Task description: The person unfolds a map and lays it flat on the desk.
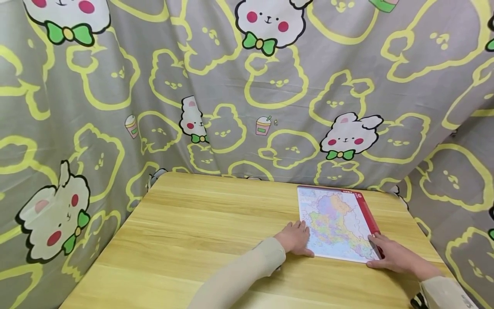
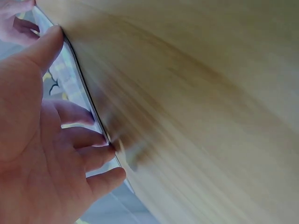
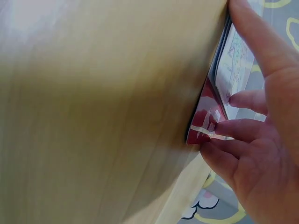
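Observation:
A flat rectangular map (image 1: 332, 223) with a red strip (image 1: 367, 213) down its right side lies on the wooden table, right of the middle. At its left edge my left hand (image 1: 295, 238) rests with fingers spread and fairly straight, the thumb near the front corner. My right hand (image 1: 393, 255) touches the right edge by the near corner, fingers extended over the red strip. From the right wrist, the fingertips of the right hand (image 3: 261, 135) meet the red corner, where thin layers show at the edge. In the left wrist view, the map's thin edge (image 2: 77, 74) runs beside my left fingers.
The wooden table (image 1: 185, 231) stretches to the left of the map. Grey curtains (image 1: 227, 73) printed with yellow outlines and white rabbits hang behind and at both sides. By my right sleeve, a small dark patterned thing (image 1: 418, 300) shows at the table's near right edge.

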The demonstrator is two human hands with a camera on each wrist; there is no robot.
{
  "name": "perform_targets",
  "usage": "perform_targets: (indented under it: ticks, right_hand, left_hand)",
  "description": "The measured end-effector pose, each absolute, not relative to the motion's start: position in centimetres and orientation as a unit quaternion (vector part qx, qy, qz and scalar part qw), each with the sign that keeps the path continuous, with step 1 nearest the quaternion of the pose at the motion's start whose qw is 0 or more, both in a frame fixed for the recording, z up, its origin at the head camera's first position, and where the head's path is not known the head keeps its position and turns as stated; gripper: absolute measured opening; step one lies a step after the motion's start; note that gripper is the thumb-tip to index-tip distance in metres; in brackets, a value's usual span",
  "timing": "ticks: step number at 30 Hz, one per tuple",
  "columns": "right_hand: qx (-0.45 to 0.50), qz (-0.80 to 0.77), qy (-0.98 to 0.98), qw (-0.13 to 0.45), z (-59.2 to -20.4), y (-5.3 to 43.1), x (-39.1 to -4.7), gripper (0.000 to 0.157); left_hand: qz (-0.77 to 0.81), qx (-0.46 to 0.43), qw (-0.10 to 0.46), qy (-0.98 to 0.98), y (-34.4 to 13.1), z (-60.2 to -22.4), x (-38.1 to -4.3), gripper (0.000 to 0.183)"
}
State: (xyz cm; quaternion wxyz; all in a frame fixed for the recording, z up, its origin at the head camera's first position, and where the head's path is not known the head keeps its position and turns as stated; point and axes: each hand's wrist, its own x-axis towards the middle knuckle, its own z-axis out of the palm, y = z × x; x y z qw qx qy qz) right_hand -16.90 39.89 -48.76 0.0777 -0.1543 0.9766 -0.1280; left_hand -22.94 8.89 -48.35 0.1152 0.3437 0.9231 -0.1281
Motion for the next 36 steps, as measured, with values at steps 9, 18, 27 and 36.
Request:
perform_targets:
  ticks: [9,18,27,36]
  right_hand:
    - [-0.169,-0.126,0.974,0.079,-48.7,38.4,-16.9,0.092]
    - [-0.177,-0.123,0.974,0.068,-48.5,36.7,-16.8,0.091]
    - [-0.183,-0.127,0.973,0.064,-48.7,35.3,-16.8,0.091]
    - [-0.183,-0.129,0.972,0.066,-48.7,34.1,-17.0,0.091]
  left_hand:
    - [-0.120,0.348,0.124,0.921,6.9,-48.1,-22.7,0.086]
    - [-0.113,0.361,0.120,0.918,4.9,-48.0,-22.5,0.085]
    - [-0.107,0.362,0.127,0.917,3.3,-47.9,-22.2,0.084]
    - [-0.094,0.356,0.133,0.920,2.0,-47.8,-22.3,0.085]
